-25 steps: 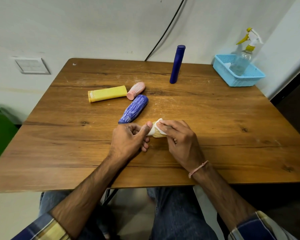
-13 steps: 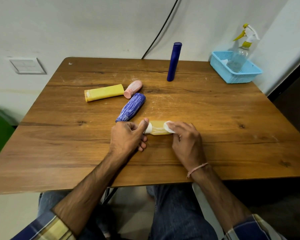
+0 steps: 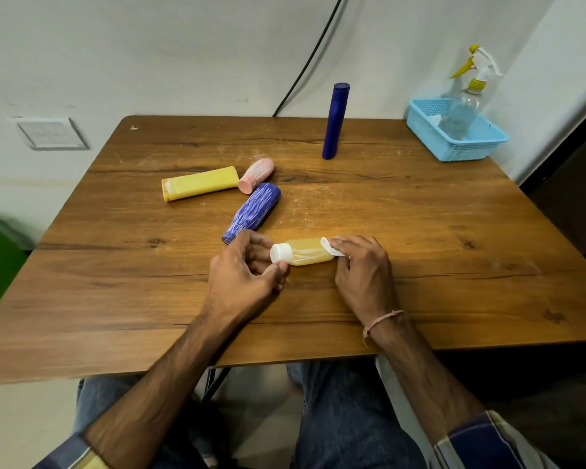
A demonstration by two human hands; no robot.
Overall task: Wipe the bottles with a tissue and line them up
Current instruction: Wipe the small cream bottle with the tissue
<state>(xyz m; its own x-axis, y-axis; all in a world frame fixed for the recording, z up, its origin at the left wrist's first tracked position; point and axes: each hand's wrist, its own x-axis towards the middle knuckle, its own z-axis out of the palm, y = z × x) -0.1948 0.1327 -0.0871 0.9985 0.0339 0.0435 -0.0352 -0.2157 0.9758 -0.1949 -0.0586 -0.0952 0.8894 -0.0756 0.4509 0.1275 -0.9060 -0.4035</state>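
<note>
A small amber bottle (image 3: 307,252) with a white cap lies on its side on the wooden table (image 3: 420,238). My left hand (image 3: 244,275) pinches its cap end. At the bottle's right end my right hand (image 3: 362,269) holds a white tissue (image 3: 330,246) against it. A ribbed blue bottle (image 3: 252,213), a pink bottle (image 3: 256,170) and a yellow tube (image 3: 200,187) lie flat behind my left hand. A tall dark-blue bottle (image 3: 334,121) stands upright near the table's back edge.
A light-blue basket (image 3: 454,143) at the back right corner holds a clear spray bottle (image 3: 464,106) with a yellow and white trigger. A black cable (image 3: 305,62) runs down the wall behind the table. The wall is close on the right.
My right hand slid the tissue from the cap end to the bottle's right end, uncovering the amber body and white cap. My left hand stayed at the cap.
</note>
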